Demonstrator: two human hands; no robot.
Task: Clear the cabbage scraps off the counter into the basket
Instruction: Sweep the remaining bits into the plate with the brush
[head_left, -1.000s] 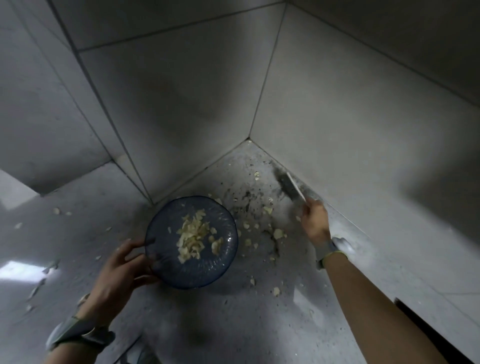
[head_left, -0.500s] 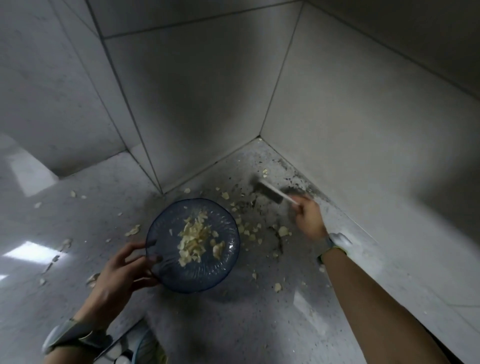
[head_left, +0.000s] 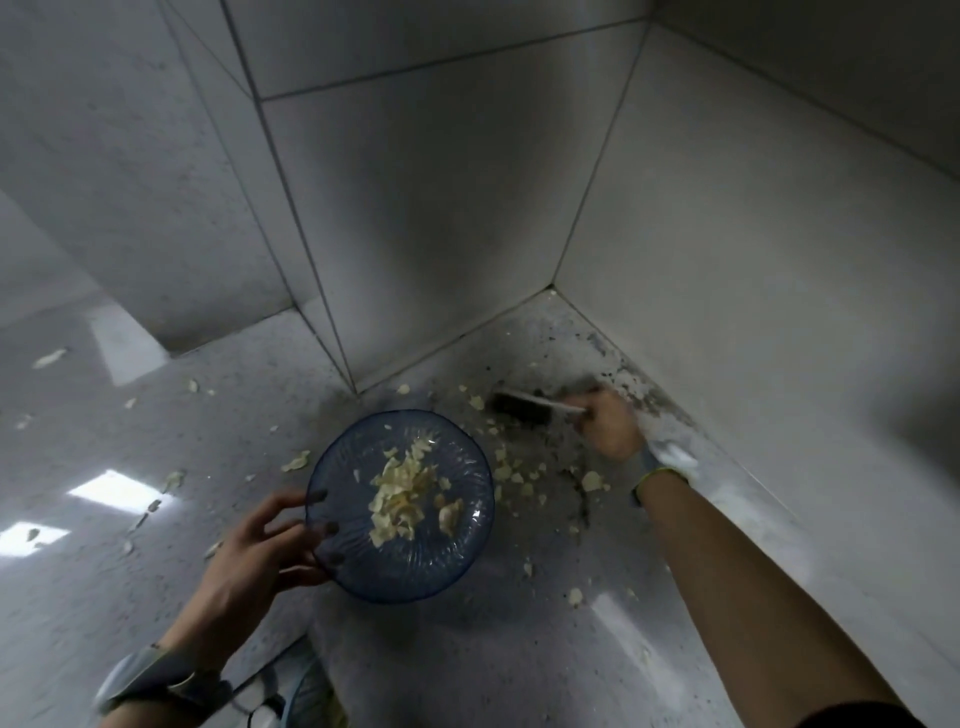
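Gripping the near-left rim of a round, ribbed, translucent blue dish (head_left: 415, 582), the left hand (head_left: 260, 551) has its fingers curled at the edge; whether the dish touches the counter (head_left: 493, 649) cannot be told. A pale, crinkled heap of cabbage scraps (head_left: 400, 491) lies mid-dish. Right hand (head_left: 610, 428) is clenched round the thin white handle of a brush (head_left: 522, 408) with dark bristles, blurred, just beside the wall corner. Loose flakes (head_left: 591, 480) scatter between dish and brush; more lie left of the dish, thin and ragged. The counter is speckled grey stone, glossy, with dark gritty specks towards the corner; walls are large matt grey tiles (head_left: 415, 208) with thin grout lines.
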